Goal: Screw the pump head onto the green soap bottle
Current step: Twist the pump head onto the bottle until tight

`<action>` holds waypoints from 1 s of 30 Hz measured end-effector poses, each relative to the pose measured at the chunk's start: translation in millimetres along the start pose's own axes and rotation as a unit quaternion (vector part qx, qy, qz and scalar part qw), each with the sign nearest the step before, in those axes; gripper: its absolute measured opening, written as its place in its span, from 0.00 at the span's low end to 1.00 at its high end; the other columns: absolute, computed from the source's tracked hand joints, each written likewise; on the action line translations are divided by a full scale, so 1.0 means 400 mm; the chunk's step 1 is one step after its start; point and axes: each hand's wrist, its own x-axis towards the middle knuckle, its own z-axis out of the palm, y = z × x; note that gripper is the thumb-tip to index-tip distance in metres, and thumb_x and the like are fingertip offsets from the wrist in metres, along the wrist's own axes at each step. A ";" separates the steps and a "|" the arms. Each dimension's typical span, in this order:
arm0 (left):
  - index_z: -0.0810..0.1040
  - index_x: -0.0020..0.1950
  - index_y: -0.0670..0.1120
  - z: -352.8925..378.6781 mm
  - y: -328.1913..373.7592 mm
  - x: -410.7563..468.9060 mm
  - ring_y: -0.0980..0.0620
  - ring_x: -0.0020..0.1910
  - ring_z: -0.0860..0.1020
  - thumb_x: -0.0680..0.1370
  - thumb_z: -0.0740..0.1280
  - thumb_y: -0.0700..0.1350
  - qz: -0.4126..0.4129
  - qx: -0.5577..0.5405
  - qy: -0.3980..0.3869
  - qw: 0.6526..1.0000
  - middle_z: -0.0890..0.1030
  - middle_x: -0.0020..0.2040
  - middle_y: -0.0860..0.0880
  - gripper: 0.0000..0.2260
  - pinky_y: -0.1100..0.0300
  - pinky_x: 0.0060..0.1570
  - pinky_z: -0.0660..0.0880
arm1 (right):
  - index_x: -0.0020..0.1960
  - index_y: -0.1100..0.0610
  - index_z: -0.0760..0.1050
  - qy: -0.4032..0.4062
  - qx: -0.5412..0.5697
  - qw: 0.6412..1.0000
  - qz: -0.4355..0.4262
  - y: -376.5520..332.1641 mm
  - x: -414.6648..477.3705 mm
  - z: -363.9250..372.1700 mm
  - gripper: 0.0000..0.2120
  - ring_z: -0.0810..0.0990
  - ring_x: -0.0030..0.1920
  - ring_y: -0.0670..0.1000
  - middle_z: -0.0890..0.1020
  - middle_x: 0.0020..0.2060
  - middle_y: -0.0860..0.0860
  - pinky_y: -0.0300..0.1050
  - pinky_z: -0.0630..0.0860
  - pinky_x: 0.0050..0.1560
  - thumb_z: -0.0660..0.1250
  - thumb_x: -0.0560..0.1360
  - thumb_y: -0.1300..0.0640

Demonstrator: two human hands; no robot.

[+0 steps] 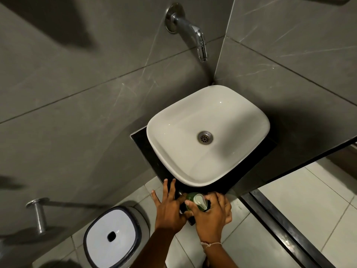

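Two bare hands at the near corner of the black counter [143, 144], at about 6 o'clock from the white basin [228, 171].

Far left, 8 o'clock: white-lidded bin [111, 236] on the floor; metal wall peg [38, 215] beside it.

Left hand [170, 207]: forearm rising from the bottom edge, palm down, fingers splayed and released, tips on the counter edge, thumb side against the green soap bottle [190, 198].

Bottle: upright on the counter corner, between both hands.

Pump head [201, 202]: pale, seated on the bottle top, nozzle toward 5 o'clock.

Right hand [211, 215]: fingers curled, grasping the pump head from above; thread band at the wrist.

Top, 12 o'clock: chrome wall tap [193, 31].
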 end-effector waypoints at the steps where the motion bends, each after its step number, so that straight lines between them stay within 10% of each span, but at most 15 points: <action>1: 0.74 0.62 0.59 0.001 -0.001 0.000 0.47 0.75 0.30 0.69 0.67 0.61 -0.001 -0.002 0.003 1.000 0.45 0.80 0.49 0.23 0.28 0.69 0.36 | 0.39 0.44 0.74 -0.001 0.002 1.000 -0.001 -0.001 -0.001 0.001 0.20 0.68 0.65 0.55 0.76 0.55 0.46 0.61 0.60 0.64 0.79 0.54 0.40; 21: 0.74 0.64 0.58 0.009 -0.010 0.002 0.47 0.75 0.31 0.66 0.57 0.76 0.011 -0.003 0.014 1.000 0.44 0.80 0.50 0.34 0.33 0.68 0.27 | 0.54 0.33 0.72 -0.060 0.055 0.995 -0.055 0.011 -0.014 -0.091 0.26 0.68 0.68 0.53 0.75 0.59 0.42 0.66 0.58 0.70 0.74 0.68 0.60; 25: 0.74 0.64 0.58 0.008 -0.008 0.002 0.48 0.75 0.31 0.67 0.58 0.75 0.012 -0.006 0.012 1.000 0.44 0.80 0.50 0.33 0.31 0.69 0.31 | 0.54 0.34 0.77 -0.054 0.086 0.991 -0.084 -0.018 -0.008 -0.132 0.10 0.66 0.69 0.51 0.76 0.60 0.42 0.65 0.60 0.70 0.65 0.75 0.47; 30: 0.75 0.62 0.58 0.007 -0.008 0.000 0.47 0.75 0.31 0.66 0.63 0.72 0.003 -0.012 0.006 1.000 0.46 0.80 0.49 0.30 0.30 0.69 0.33 | 0.55 0.37 0.79 -0.096 0.036 0.990 -0.102 -0.038 -0.004 -0.121 0.14 0.59 0.74 0.51 0.73 0.67 0.42 0.62 0.55 0.72 0.62 0.72 0.40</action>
